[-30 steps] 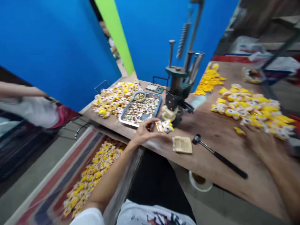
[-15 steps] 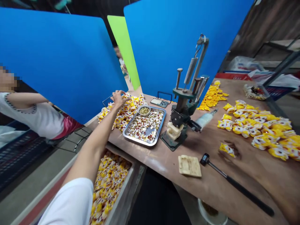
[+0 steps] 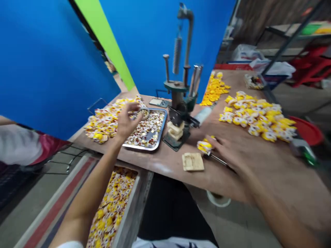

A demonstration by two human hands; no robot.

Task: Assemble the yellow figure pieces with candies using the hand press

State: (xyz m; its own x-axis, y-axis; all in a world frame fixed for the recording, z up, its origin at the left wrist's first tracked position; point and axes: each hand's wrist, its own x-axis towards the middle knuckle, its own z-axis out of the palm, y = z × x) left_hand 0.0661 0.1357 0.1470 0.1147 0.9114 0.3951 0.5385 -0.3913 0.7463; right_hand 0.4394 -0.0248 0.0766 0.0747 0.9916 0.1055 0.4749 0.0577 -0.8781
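My left hand [image 3: 128, 120] hovers over the left end of the metal tray [image 3: 155, 147], fingers apart, beside a small bowl of gold beads [image 3: 144, 113]. Small white and red pieces [image 3: 144, 129] lie in the tray. My right hand [image 3: 223, 150], blurred, holds a yellow and white piece [image 3: 204, 146] in its fingertips above the hammer [image 3: 219, 160], partly covering it. Between the hands stands a green hand press [image 3: 178, 103] with a cream block [image 3: 176, 131] in it. A flat cream block [image 3: 192, 162] lies near the table's front edge.
Yellow and white pieces are heaped at the left [image 3: 103, 124] and right [image 3: 258, 115], with yellow ones [image 3: 214, 89] behind. A phone [image 3: 159, 102] lies behind the tray. Below the table is a bin of pieces [image 3: 111, 206]. Another person's sleeve [image 3: 19, 146] shows at far left.
The view has turned to the right. My left hand has moved from the left heap to the bowl's side. My right hand has carried its yellow and white piece left, over the hammer.
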